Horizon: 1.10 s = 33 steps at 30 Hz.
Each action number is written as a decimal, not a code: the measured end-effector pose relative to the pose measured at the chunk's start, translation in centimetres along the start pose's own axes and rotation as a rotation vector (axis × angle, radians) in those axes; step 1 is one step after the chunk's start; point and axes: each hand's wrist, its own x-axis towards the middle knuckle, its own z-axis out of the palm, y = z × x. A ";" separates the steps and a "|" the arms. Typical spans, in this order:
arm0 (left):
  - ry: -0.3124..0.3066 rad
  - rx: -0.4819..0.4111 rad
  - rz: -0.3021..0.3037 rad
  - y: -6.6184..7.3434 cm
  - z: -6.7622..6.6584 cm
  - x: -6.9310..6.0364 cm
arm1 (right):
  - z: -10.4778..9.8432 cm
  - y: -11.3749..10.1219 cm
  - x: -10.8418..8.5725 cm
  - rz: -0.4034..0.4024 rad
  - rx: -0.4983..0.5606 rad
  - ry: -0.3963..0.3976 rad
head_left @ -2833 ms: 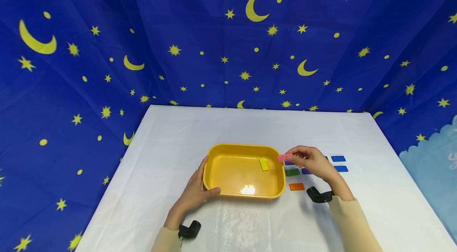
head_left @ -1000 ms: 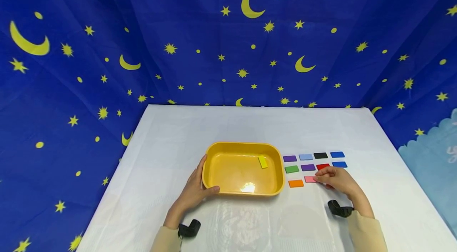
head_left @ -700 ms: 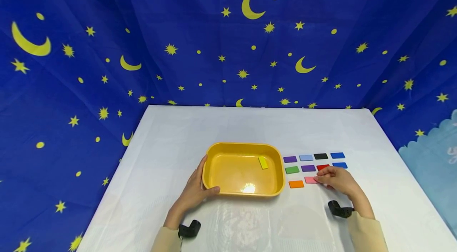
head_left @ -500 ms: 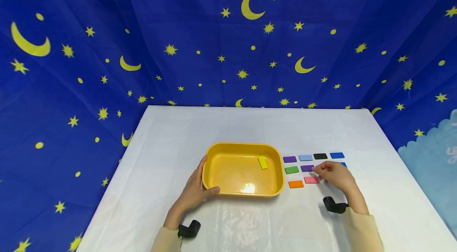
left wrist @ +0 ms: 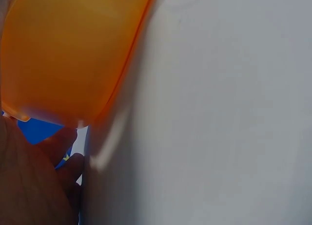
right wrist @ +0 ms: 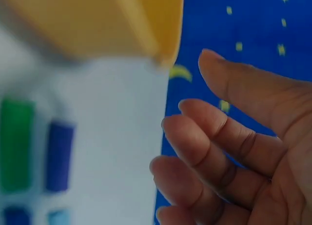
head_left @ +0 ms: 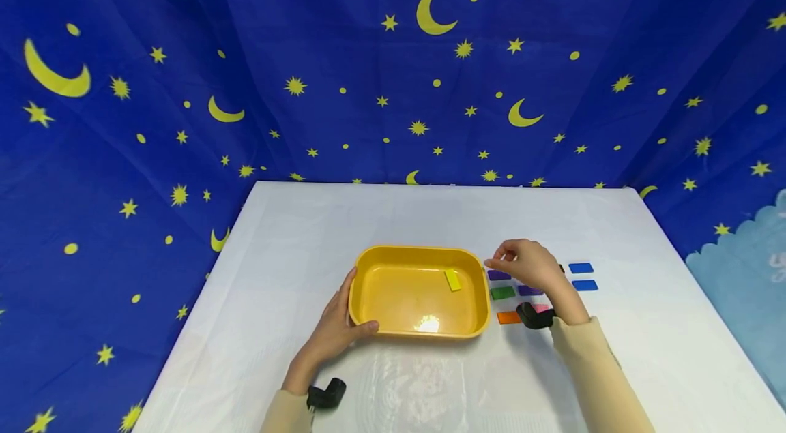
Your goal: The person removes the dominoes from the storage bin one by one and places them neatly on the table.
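A yellow plastic basin (head_left: pixel 399 293) stands on the table with one yellow tile (head_left: pixel 452 280) inside. My left hand (head_left: pixel 336 325) grips its near left corner, thumb at the front rim, fingers along the outer side. Beyond the basin's right rim, my right hand (head_left: pixel 529 264) hovers over the tiles, near a purple tile (head_left: pixel 499 275). In the right wrist view, its thumb and loosely bent fingers (right wrist: pixel 187 140) stand apart with nothing between them. A pink tile (head_left: pixel 541 308) lies partly behind the wrist camera. Hand and forearm hide the light blue and red tiles in the head view.
Right of the basin lie small flat tiles in rows: a green tile (head_left: pixel 502 292), an orange tile (head_left: pixel 508 318), another purple tile (head_left: pixel 531 290) and a blue tile (head_left: pixel 580 268) with a second blue one nearby. A starry blue cloth (head_left: pixel 393 65) hangs behind the white table (head_left: pixel 307 221).
The pink tile, held by my right hand earlier, lies in the nearest row. My right hand has let go and moved left and away from me, to the basin's right rim. The left hand stays put.
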 end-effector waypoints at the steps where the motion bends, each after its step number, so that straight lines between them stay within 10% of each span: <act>1: 0.000 -0.002 0.000 0.0 0.0 0.0 | 0.0 -0.8 0.4 -0.026 -0.003 -0.014; 9: -0.012 -0.005 0.002 0.0 0.1 0.1 | 1.7 -5.3 3.1 -0.241 -0.088 -0.172; 16: -0.009 -0.009 0.012 0.2 0.0 0.0 | 4.1 -6.9 3.7 -0.177 -0.205 -0.280; 25: -0.011 0.002 0.004 0.3 -0.1 0.0 | 6.2 -6.9 3.8 -0.102 -0.282 -0.270; 33: -0.010 0.005 0.006 0.1 -0.1 0.1 | 8.5 -5.7 5.7 -0.306 -0.361 -0.264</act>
